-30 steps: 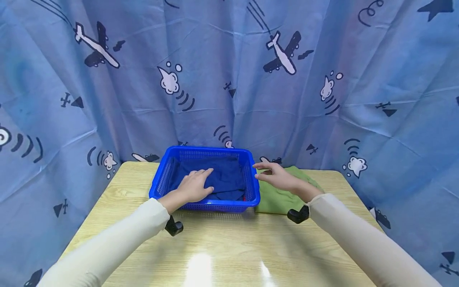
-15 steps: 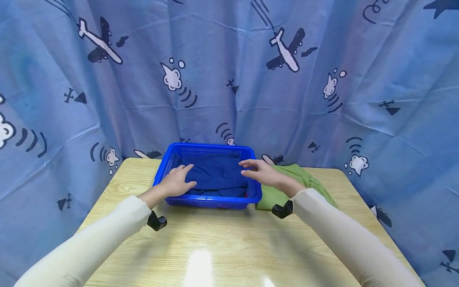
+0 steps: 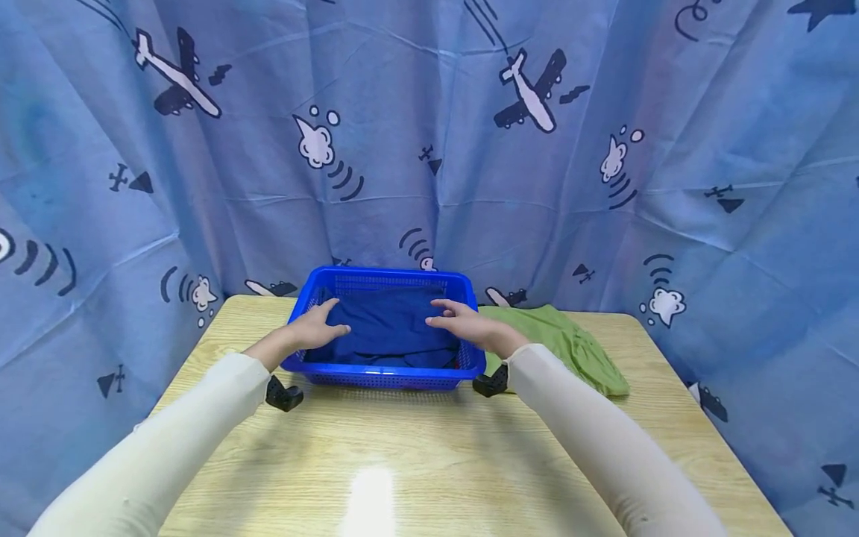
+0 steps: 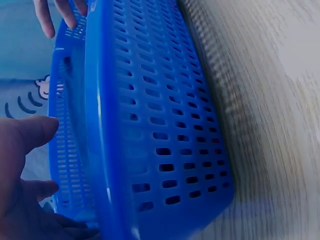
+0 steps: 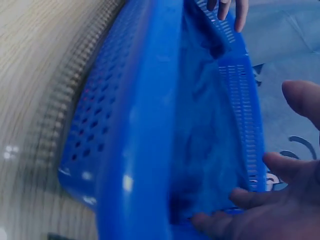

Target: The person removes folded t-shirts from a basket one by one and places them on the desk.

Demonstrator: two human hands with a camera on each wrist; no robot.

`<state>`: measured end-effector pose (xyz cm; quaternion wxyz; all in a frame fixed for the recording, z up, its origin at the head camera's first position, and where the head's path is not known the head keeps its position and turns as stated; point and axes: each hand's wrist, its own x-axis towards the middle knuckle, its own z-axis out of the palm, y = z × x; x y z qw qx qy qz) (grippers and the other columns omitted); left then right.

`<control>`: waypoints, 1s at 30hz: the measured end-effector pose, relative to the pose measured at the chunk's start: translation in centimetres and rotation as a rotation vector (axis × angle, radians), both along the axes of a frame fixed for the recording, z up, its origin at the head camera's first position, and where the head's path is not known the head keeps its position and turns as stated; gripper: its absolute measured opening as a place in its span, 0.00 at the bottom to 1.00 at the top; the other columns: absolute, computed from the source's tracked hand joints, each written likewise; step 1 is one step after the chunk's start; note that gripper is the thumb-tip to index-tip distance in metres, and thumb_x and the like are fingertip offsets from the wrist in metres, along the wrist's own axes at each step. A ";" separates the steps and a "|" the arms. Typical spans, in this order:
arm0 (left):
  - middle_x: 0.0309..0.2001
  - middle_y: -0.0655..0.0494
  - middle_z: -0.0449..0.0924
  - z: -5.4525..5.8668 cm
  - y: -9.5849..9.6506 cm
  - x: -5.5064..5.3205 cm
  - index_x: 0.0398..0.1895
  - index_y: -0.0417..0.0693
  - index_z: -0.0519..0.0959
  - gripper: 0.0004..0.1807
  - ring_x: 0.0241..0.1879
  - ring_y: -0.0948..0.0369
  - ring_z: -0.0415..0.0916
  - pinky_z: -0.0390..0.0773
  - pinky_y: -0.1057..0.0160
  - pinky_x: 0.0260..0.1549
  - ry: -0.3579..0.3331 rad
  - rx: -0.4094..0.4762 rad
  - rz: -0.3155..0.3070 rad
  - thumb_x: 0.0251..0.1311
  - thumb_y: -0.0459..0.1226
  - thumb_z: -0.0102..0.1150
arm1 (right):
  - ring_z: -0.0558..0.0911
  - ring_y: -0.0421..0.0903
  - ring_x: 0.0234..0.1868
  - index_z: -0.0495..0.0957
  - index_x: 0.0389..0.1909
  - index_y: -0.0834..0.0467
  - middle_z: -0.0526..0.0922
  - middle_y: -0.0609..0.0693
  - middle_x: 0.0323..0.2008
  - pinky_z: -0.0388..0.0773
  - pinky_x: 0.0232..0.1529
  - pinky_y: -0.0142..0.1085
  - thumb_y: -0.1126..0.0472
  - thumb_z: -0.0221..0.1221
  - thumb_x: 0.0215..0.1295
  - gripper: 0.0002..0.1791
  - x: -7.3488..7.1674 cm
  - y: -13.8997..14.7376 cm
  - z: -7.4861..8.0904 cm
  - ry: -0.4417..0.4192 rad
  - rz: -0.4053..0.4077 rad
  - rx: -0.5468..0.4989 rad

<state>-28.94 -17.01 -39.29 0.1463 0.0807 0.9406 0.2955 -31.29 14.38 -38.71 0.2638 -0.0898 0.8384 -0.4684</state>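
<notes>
A blue plastic basket (image 3: pixel 376 371) with slotted walls stands at the back of the table, and dark blue folded cloth (image 3: pixel 396 321) lies in it. My left hand (image 3: pixel 314 328) is over the basket's left end, fingers spread and holding nothing. Over the right end hovers my right hand (image 3: pixel 463 325), its fingers loosely bent and nothing in them. In the left wrist view the left hand (image 4: pixel 25 180) is beside the near rim. The right wrist view has the right hand's fingertips (image 5: pixel 205 222) close to the cloth at the basket's end.
A green cloth (image 3: pixel 577 343) lies spread on the wooden table (image 3: pixel 429 462) to the right of the basket, partly behind the right forearm. Just behind the table hangs a blue curtain (image 3: pixel 376 224) printed with planes.
My left hand has moved left from the basket's middle to its left end. My right hand has come left, from beside the right rim to over the cloth inside. The basket has stayed put.
</notes>
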 end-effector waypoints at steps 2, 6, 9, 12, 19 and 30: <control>0.80 0.31 0.41 0.0 0.0 -0.1 0.81 0.37 0.43 0.43 0.79 0.33 0.39 0.50 0.33 0.75 -0.038 0.032 0.007 0.74 0.46 0.49 | 0.45 0.62 0.82 0.45 0.82 0.49 0.41 0.59 0.82 0.47 0.78 0.62 0.46 0.54 0.75 0.42 -0.2 -0.5 -0.5 -0.019 -0.030 0.018; 0.81 0.33 0.39 -0.2 0.0 -0.1 0.82 0.40 0.41 0.44 0.80 0.35 0.38 0.49 0.35 0.76 -0.097 0.063 0.020 0.73 0.48 0.49 | 0.38 0.60 0.83 0.35 0.83 0.49 0.33 0.56 0.83 0.43 0.79 0.62 0.46 0.56 0.74 0.49 -0.6 -1.3 -1.5 -0.022 -0.071 0.080; 0.81 0.32 0.36 -0.5 0.1 -0.3 0.82 0.44 0.42 0.44 0.80 0.35 0.34 0.47 0.32 0.75 -0.092 0.077 0.060 0.72 0.48 0.51 | 0.36 0.60 0.83 0.30 0.82 0.51 0.31 0.56 0.83 0.41 0.80 0.61 0.46 0.57 0.73 0.52 -0.9 -1.8 -1.9 -0.014 -0.098 0.120; 0.80 0.29 0.32 -0.7 0.2 -0.5 0.82 0.47 0.42 0.45 0.80 0.33 0.30 0.47 0.29 0.74 -0.069 0.111 0.103 0.71 0.47 0.53 | 0.36 0.60 0.83 0.29 0.82 0.52 0.31 0.56 0.83 0.40 0.80 0.61 0.45 0.57 0.72 0.54 -1.2 -2.2 -2.0 -0.026 -0.134 0.128; 0.81 0.32 0.31 -1.4 0.3 -0.5 0.83 0.52 0.42 0.45 0.79 0.33 0.32 0.48 0.28 0.72 -0.111 0.164 0.151 0.70 0.47 0.55 | 0.41 0.62 0.82 0.27 0.82 0.53 0.32 0.59 0.83 0.47 0.79 0.59 0.45 0.60 0.70 0.58 -1.8 -2.3 -2.0 -0.103 -0.146 0.120; 0.81 0.35 0.36 -1.2 0.6 -0.8 0.83 0.54 0.37 0.45 0.77 0.33 0.48 0.66 0.32 0.67 -0.185 0.259 0.177 0.72 0.44 0.52 | 0.46 0.64 0.82 0.14 0.78 0.51 0.25 0.60 0.82 0.56 0.77 0.59 0.46 0.59 0.71 0.62 -2.4 -2.1 -2.0 -0.171 -0.161 0.038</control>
